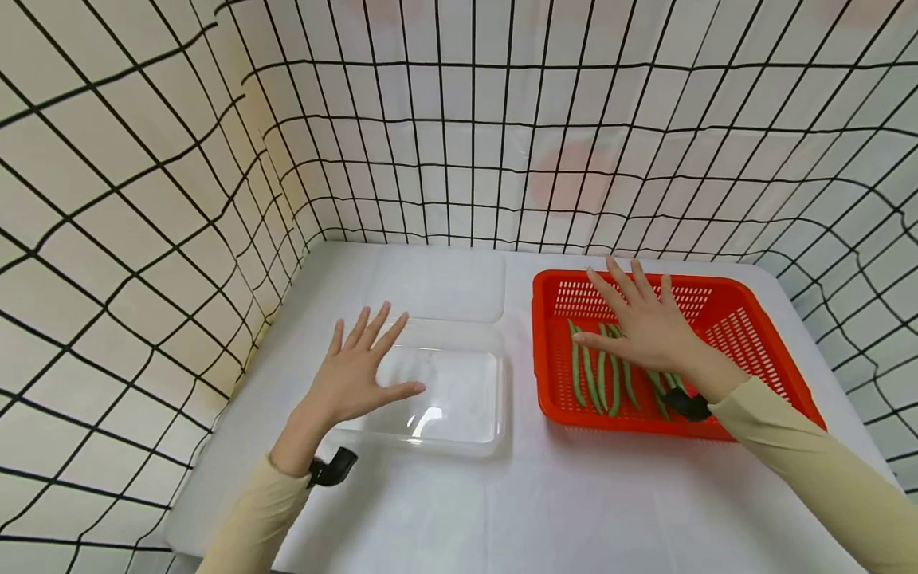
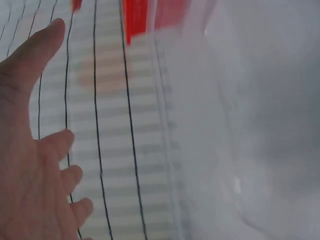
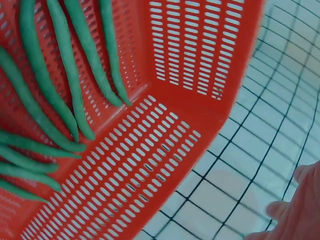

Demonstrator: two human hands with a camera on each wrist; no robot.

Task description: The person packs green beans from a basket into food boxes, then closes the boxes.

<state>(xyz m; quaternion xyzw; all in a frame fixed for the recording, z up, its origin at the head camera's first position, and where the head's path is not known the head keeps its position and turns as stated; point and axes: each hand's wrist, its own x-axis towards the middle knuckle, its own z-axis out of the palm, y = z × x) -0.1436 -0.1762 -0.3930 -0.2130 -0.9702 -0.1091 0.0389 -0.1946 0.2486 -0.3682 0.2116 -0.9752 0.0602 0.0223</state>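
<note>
Several long green beans [image 1: 602, 375] lie in a red perforated plastic basket [image 1: 543, 367] on the right side of the table. Above that basket hovers my right hand [image 1: 649, 323], fingers spread and straight, holding nothing. In the right wrist view the beans [image 3: 65, 75] rest on the basket floor, and part of the hand [image 3: 295, 215] shows at the lower right. My left hand [image 1: 351, 375] is spread over the left part of a clear plastic container [image 1: 459, 391], which looks to have nothing in it. The left wrist view shows that hand [image 2: 30, 150] beside the container's wall [image 2: 200, 125].
Behind the container lies a flat, clear rectangular sheet, perhaps a lid [image 1: 452, 287]. Black wire mesh [image 1: 473, 143] stands along the back and both sides of the white-covered table [image 1: 445, 510].
</note>
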